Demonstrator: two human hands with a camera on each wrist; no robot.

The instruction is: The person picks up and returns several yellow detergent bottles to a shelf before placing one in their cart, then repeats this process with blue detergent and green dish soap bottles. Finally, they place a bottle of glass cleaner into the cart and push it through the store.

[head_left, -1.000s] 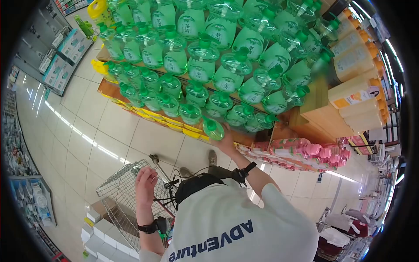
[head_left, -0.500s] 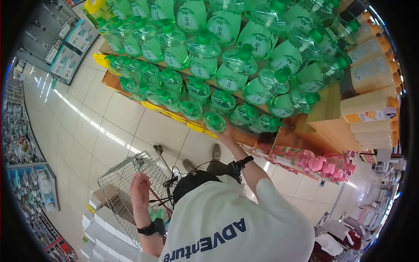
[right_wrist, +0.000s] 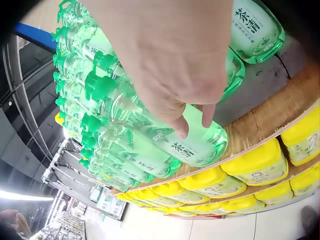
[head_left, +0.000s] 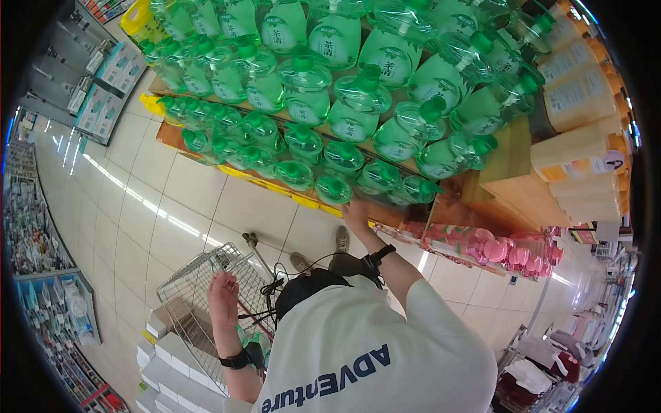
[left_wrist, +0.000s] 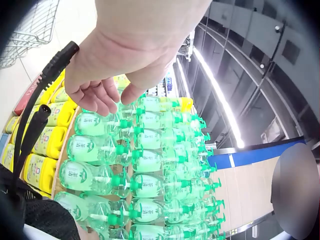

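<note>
My right hand point(head_left: 356, 217) grips a green pump bottle point(head_left: 334, 191) of detergent at the front edge of the shelf. In the right wrist view, the thumb and a finger curl round the label side of that bottle point(right_wrist: 195, 147), which stands at the end of a row of matching bottles. Part of it is hidden under the hand. Away from the shelf, my left hand point(head_left: 223, 296) hangs with loosely bent fingers over the wire shopping cart point(head_left: 196, 299). Nothing is in it in the left wrist view, where the hand point(left_wrist: 112, 70) overlaps more green bottles point(left_wrist: 90, 150).
Yellow jugs point(right_wrist: 257, 165) line the tier below the wooden shelf edge point(right_wrist: 260, 127). Pink bottles point(head_left: 475, 242) stand to the right, with orange-capped bottles point(head_left: 578, 155) above them. White boxes point(head_left: 175, 358) lie near the cart on the tiled floor.
The bottle in my right hand has gone from tilted out at the shelf front to more upright, in line with the row. My left hand stays near the cart.
</note>
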